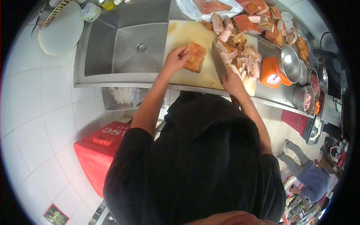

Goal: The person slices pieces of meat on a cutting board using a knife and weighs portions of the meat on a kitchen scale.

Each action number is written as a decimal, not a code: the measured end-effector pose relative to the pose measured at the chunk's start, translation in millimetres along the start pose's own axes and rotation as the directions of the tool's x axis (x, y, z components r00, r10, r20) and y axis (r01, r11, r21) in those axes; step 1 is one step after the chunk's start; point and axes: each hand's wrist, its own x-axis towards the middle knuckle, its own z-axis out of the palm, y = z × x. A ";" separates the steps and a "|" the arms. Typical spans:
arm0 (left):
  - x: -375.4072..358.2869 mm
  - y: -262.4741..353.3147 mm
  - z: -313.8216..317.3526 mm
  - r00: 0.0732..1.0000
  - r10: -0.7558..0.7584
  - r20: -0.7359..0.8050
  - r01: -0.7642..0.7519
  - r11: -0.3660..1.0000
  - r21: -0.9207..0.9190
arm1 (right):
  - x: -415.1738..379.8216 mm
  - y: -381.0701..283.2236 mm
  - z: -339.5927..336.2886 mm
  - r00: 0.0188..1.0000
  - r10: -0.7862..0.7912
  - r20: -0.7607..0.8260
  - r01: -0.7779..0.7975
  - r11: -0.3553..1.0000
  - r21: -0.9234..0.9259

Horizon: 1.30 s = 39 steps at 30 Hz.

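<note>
My left hand (176,60) rests at the left edge of a browned slab of roast pork (195,57), its fingers closed on that side. The slab lies flat on a pale cutting board (176,37). In my right hand (233,83) is the handle of a cleaver (217,62), whose broad blade stands between the slab and a heap of cut meat. That heap of meat pieces (245,60) covers the board's right part. Several larger chunks of roast pork (245,23) lie behind the board, beside a plastic bag (183,9) with more meat.
A steel sink (123,48) adjoins the board on the left. To the right stand an orange scale (270,73) with a metal bowl (288,62) and several metal pots (304,98). A red box (97,150) stands below left. Another person (311,176) is at far right.
</note>
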 end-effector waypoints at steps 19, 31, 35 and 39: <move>-2.1 -14.8 0.9 0.973 0.121 -0.195 -0.100 0.988 0.114 | -7.8 -16.6 22.4 0.997 0.071 -0.018 -0.072 0.997 -0.042; 6.4 -13.0 1.7 0.982 0.071 -0.177 -0.071 0.997 0.008 | 1.6 -49.4 -5.5 0.998 -0.028 -0.062 0.025 0.999 -0.042; 6.7 -10.8 5.5 0.970 0.138 -0.202 -0.126 0.990 0.070 | 16.2 -68.3 -16.7 1.000 -0.008 -0.022 0.007 0.997 -0.078; 10.2 0.0 10.9 0.907 0.321 -0.273 -0.245 0.929 0.277 | 32.0 -82.0 -23.7 1.000 -0.019 0.024 0.021 0.997 -0.077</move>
